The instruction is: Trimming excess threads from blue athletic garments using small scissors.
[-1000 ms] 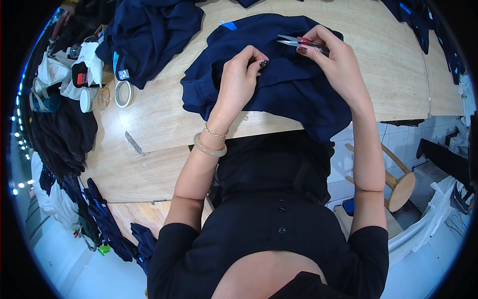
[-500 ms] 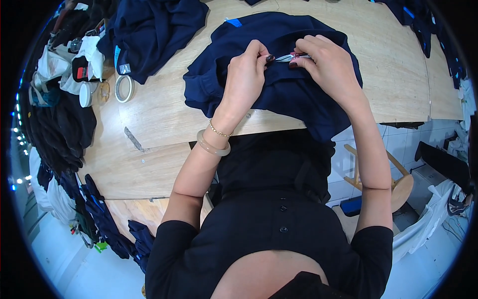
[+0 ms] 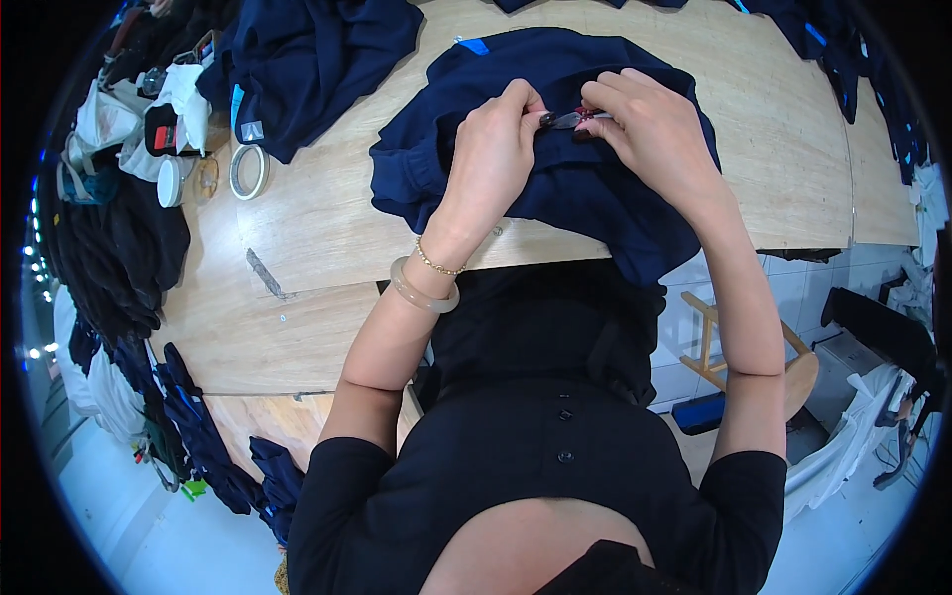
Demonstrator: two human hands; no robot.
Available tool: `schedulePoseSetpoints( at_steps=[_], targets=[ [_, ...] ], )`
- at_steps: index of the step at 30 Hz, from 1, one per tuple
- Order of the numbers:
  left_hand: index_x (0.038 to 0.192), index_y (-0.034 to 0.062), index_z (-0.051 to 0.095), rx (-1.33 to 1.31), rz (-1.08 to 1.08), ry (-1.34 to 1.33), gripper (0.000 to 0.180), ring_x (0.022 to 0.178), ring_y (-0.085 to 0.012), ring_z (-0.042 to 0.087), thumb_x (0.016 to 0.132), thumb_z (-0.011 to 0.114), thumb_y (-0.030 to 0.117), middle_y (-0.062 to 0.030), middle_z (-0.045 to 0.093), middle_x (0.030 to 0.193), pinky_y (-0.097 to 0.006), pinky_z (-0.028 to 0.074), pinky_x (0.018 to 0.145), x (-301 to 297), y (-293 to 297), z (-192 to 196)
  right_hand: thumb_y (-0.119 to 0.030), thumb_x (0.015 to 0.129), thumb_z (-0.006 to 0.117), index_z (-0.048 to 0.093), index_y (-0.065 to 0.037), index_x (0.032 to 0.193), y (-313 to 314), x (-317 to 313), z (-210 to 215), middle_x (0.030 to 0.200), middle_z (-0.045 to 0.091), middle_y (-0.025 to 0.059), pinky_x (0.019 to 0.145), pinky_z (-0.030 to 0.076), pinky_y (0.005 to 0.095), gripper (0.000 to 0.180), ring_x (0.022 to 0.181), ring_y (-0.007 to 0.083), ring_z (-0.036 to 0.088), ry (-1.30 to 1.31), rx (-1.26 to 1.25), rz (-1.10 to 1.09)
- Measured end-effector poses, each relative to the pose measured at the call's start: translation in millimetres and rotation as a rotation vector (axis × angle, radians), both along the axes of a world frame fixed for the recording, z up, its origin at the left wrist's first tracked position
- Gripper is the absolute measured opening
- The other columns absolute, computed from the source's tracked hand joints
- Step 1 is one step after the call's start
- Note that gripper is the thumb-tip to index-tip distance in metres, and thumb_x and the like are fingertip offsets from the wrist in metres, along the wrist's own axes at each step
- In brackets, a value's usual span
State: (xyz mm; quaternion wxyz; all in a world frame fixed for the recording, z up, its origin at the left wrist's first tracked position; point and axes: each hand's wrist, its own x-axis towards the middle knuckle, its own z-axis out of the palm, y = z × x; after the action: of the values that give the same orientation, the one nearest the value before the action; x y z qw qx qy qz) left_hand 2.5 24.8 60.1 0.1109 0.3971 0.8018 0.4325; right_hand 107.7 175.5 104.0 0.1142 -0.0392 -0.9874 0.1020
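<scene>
A navy blue garment [image 3: 595, 203] lies spread on the wooden table [image 3: 317, 228] in front of me, its lower edge hanging over the table's front. My left hand [image 3: 496, 149] pinches a fold of the fabric near its middle. My right hand [image 3: 654, 124] holds small thread snips [image 3: 567, 119] with a red grip, their metal tips pointing left at the pinched spot. The two hands are almost touching. A bangle and a thin chain sit on my left wrist.
Another navy garment [image 3: 307, 59] is piled at the table's far left, with more dark garments along the right edge [image 3: 873, 79]. A tape roll [image 3: 248, 171] and a small round container [image 3: 171, 181] lie at the left. A wooden stool [image 3: 754, 357] stands under the table.
My right hand has carried the snips leftward and closer to my left hand, which has shifted up on the garment. The hands have come together over one spot of fabric.
</scene>
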Motion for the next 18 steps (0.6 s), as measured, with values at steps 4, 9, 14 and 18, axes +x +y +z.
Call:
schedulePoseSetpoints(
  at_steps=[4, 9, 14, 18],
  targets=[
    [0.086, -0.0013, 0.054, 0.108, -0.013, -0.020, 0.004, 0.069, -0.0353, 0.061, 0.087, 0.058, 0.000, -0.0176, 0.061, 0.076, -0.039, 0.049, 0.063, 0, 0, -2, -0.019, 0.080, 0.068, 0.064, -0.008, 0.089, 2, 2, -1, 0.080, 0.061, 0.0038, 0.068, 0.050, 0.0310, 0.015, 0.080, 0.0201, 0.059, 0.008, -0.003, 0.004],
    [0.091, -0.0040, 0.054, 0.056, 0.004, -0.108, 0.003, 0.068, -0.0149, 0.063, 0.091, 0.054, -0.001, -0.0097, 0.064, 0.082, -0.025, 0.052, 0.063, -5, -1, -1, -0.021, 0.082, 0.069, 0.062, -0.008, 0.085, 15, 11, -8, 0.077, 0.061, 0.0046, 0.065, 0.048, 0.0304, 0.015, 0.077, 0.0205, 0.060, 0.066, -0.185, -0.083],
    [0.092, -0.0039, 0.055, 0.047, 0.008, -0.112, 0.003, 0.068, -0.0141, 0.063, 0.092, 0.053, -0.001, -0.0096, 0.063, 0.080, -0.025, 0.052, 0.064, -6, -1, -2, -0.020, 0.082, 0.069, 0.062, -0.008, 0.085, 12, 12, -7, 0.077, 0.061, 0.0049, 0.065, 0.048, 0.0301, 0.015, 0.076, 0.0208, 0.061, 0.043, -0.233, -0.078],
    [0.092, -0.0038, 0.055, 0.040, 0.014, -0.107, 0.003, 0.068, -0.0140, 0.063, 0.092, 0.053, -0.001, -0.0094, 0.063, 0.080, -0.025, 0.052, 0.064, -5, -1, -3, -0.020, 0.081, 0.069, 0.063, -0.007, 0.085, 7, 7, -3, 0.078, 0.062, 0.0048, 0.065, 0.048, 0.0312, 0.015, 0.077, 0.0207, 0.061, -0.007, -0.179, -0.084]
  ],
)
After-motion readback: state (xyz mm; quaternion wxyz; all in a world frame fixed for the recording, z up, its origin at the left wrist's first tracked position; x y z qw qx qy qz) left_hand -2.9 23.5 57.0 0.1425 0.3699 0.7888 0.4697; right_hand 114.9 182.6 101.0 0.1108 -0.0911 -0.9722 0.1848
